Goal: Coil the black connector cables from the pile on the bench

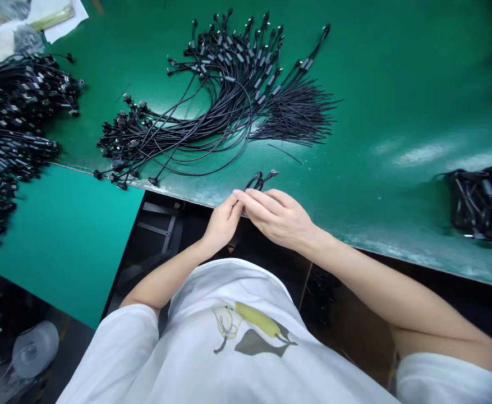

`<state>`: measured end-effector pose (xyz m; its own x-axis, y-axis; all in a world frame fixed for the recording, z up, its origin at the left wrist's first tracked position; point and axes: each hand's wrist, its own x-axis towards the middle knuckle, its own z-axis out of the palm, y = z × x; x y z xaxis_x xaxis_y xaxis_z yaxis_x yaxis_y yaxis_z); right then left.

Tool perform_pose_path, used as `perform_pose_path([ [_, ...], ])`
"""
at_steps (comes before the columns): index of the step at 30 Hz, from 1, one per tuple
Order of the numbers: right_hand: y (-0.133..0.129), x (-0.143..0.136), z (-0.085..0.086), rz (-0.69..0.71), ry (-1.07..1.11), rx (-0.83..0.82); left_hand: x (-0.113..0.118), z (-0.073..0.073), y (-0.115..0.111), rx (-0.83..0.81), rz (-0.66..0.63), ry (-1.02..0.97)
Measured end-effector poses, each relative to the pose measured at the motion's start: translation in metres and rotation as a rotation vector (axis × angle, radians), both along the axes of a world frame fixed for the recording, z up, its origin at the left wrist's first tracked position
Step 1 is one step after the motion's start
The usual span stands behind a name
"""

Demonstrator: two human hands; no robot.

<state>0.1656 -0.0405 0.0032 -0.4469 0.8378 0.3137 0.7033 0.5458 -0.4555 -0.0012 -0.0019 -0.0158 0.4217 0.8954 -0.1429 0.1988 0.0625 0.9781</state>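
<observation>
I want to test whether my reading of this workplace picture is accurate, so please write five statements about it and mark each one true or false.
1. The left hand and right hand meet at a small looped cable. True.
2. The thin black strips are inside a closed box. False: they lie on the green table.
3. The cable bundle at the far right is bright red. False: it is black.
4. The white shirt has a printed picture. True.
5. Both hands wear gloves. False: they are bare.
</observation>
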Motion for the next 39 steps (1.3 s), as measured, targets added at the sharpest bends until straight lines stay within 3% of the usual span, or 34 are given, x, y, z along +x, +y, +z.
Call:
perform_pose_path([
  [3,0.009,0.0,0.008,0.155,-0.052,0.073,0.0,-0.004,0.005,-0.043,-0.033,0.021],
  [6,0.012,-0.002,0.017,0.194,-0.203,0.183,-0.005,0.002,0.011,-0.322,-0.153,-0.149],
  [9,0.012,-0.003,0.025,0.212,-0.394,0.408,-0.015,0.014,0.015,-0.552,-0.251,-0.31],
  [12,0.013,-0.003,0.03,0.242,-0.471,0.619,-0.023,0.022,0.017,-0.676,-0.251,-0.401],
  [16,0.017,-0.004,0.031,0.262,-0.409,0.679,-0.026,0.019,0.017,-0.796,-0.22,-0.473],
  [25,0.009,-0.002,0.021,0.269,-0.571,0.584,-0.019,0.016,0.009,-0.638,-0.198,-0.268],
  [31,0.009,-0.015,0.023,0.266,-0.784,0.594,-0.014,0.003,0.011,-0.768,-0.117,-0.283],
  [39,0.014,-0.03,0.022,0.335,-1.017,0.559,-0.01,0.002,0.001,-0.765,0.044,-0.335],
])
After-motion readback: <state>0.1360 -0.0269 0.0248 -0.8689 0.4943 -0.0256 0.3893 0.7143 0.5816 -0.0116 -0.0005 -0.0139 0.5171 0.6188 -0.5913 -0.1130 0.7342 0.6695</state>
